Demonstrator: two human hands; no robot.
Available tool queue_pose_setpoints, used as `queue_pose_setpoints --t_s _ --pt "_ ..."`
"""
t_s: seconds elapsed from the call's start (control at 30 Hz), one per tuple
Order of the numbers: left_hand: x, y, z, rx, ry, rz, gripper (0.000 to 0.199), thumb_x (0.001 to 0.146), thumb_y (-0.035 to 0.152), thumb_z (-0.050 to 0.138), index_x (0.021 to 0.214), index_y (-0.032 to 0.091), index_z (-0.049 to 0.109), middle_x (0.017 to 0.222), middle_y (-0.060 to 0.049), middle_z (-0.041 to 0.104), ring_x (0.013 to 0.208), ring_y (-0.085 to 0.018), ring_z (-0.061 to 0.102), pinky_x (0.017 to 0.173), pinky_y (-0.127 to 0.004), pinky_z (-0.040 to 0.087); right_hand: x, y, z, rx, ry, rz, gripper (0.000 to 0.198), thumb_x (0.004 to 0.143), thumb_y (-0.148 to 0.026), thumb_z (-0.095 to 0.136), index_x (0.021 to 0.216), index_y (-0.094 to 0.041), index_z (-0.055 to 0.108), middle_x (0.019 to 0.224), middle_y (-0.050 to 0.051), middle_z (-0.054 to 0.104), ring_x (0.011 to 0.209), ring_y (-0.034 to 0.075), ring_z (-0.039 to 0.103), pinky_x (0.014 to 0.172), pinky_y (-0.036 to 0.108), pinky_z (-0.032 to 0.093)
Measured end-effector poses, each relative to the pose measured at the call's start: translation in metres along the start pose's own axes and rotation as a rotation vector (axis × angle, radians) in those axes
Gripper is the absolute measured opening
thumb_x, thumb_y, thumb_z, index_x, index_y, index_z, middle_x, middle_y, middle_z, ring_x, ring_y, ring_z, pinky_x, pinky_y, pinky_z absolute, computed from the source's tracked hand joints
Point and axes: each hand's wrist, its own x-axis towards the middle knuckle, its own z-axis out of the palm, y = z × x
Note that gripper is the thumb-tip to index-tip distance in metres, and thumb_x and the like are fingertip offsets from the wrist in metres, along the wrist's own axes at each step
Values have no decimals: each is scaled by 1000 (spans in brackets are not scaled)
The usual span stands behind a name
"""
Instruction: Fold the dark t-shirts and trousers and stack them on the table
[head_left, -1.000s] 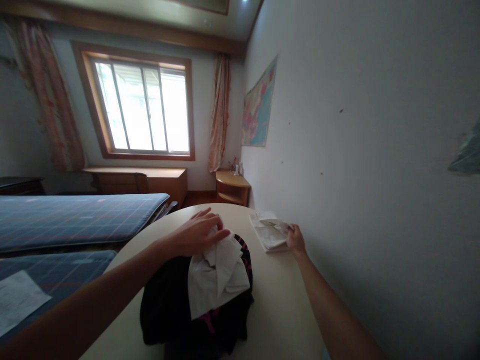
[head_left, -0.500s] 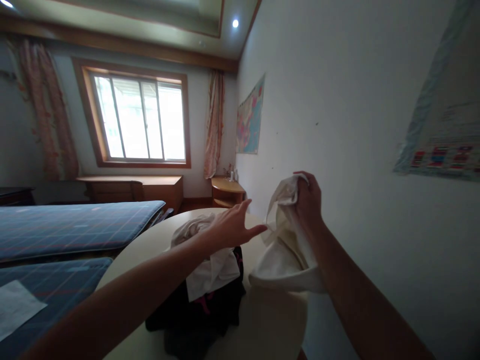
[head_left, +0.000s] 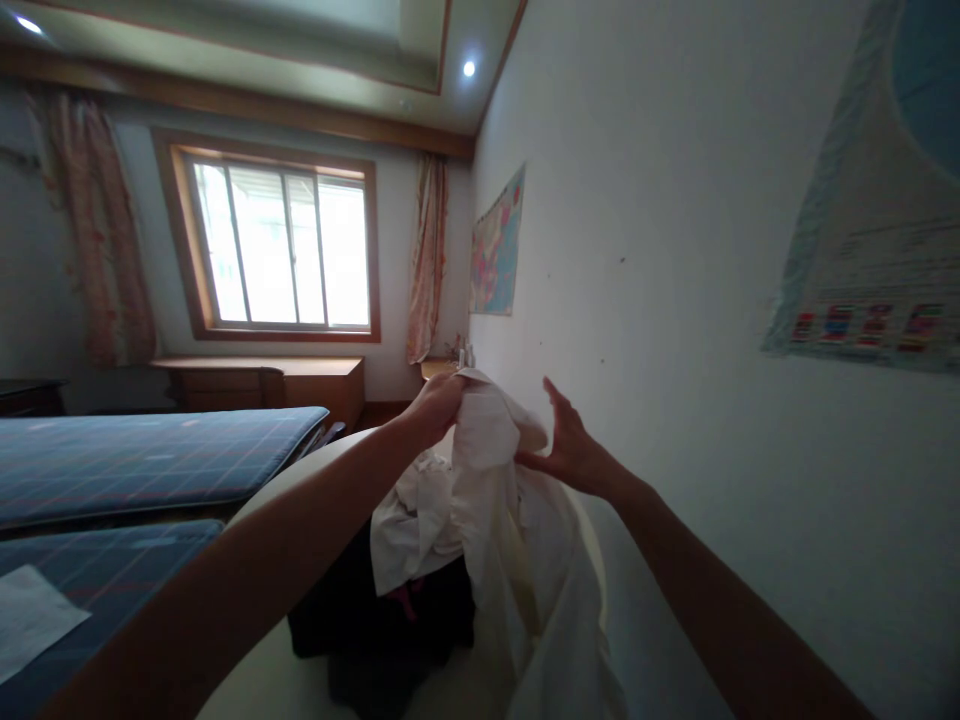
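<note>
My left hand (head_left: 437,408) is closed on the upper edge of a white garment (head_left: 491,450), which hangs down in folds over the round table. To its right, my right hand (head_left: 576,450) is open with the thumb and fingers spread. Its thumb reaches the cloth's edge; whether it touches cannot be made out. Left of the hanging cloth, a crumpled white cloth (head_left: 416,525) lies on top of dark clothing with pink marks (head_left: 375,610).
The cream round tabletop (head_left: 274,485) is under the clothes. Blue plaid mattresses (head_left: 165,450) lie to the left, with a white paper sheet (head_left: 34,610) on the nearer one. A white wall (head_left: 697,300) rises close on the right. A desk (head_left: 322,380) stands below the window.
The white garment has passed from my right hand to my left and now hangs lower and nearer the middle. My right hand has opened.
</note>
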Motion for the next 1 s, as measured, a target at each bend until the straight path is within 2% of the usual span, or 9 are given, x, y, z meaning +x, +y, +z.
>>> queue_pose_setpoints --t_s 0.1,0.2,0.33,0.47,0.53,0.6,0.77,0.9,1.0 --pt "3 4 -6 -53 50 -39 8 67 19 69 66 11 68 61 -4 65 51 -12 57 49 -21 45 -28 -10 20 -191 -154 169 80 78 -51 67 142 -13 37 139 23 49 127 34 49 101 46 40" --pt "7 2 -11 -99 76 -54 7 68 16 67 70 10 69 64 -6 67 53 -13 60 50 -21 48 -50 -36 30 -254 -235 339 33 93 -46 48 109 -20 58 97 11 70 87 24 66 75 34 46" --pt "5 4 -16 -144 93 -81 7 70 15 65 72 9 68 63 -6 66 54 -14 61 51 -22 50 -66 -55 36 -307 -378 350 30 90 -51 54 103 -26 60 81 5 72 74 23 67 60 28 39" --pt "3 8 -23 -144 117 -78 7 70 16 65 72 10 67 57 -2 62 49 -12 57 48 -22 47 -59 -30 28 -222 -432 397 19 95 -38 48 99 -24 60 68 2 71 60 19 67 56 26 39" --pt "4 9 -27 -154 180 -48 7 71 17 64 72 11 66 54 1 60 47 -11 54 46 -21 45 -45 -8 17 -42 -362 442 23 96 -40 44 96 -23 59 61 -1 69 46 15 62 54 25 43" --pt "7 11 -32 -151 249 -26 7 70 20 64 70 13 63 52 3 56 45 -10 51 45 -21 43 -27 12 4 70 -51 465 32 95 -51 44 102 -23 57 62 -1 69 48 16 63 53 26 47" --pt "8 13 -39 68 314 134 23 77 35 60 83 14 65 63 0 62 57 -14 57 54 -24 46 11 16 -14 230 373 256 46 90 -62 50 111 -21 56 75 2 70 65 18 68 64 29 52" --pt "-4 4 -30 470 111 294 61 75 49 70 126 19 56 113 -9 67 101 -25 63 83 -34 49 31 -20 -14 216 422 201 48 88 -63 51 106 -19 60 68 1 66 59 16 63 58 26 48" --pt "-13 -12 -16 707 -186 339 65 67 52 77 123 22 61 120 -9 66 109 -29 60 91 -36 46 42 -46 -12 234 417 152 45 89 -60 52 101 -19 63 65 0 63 55 15 58 54 25 45"
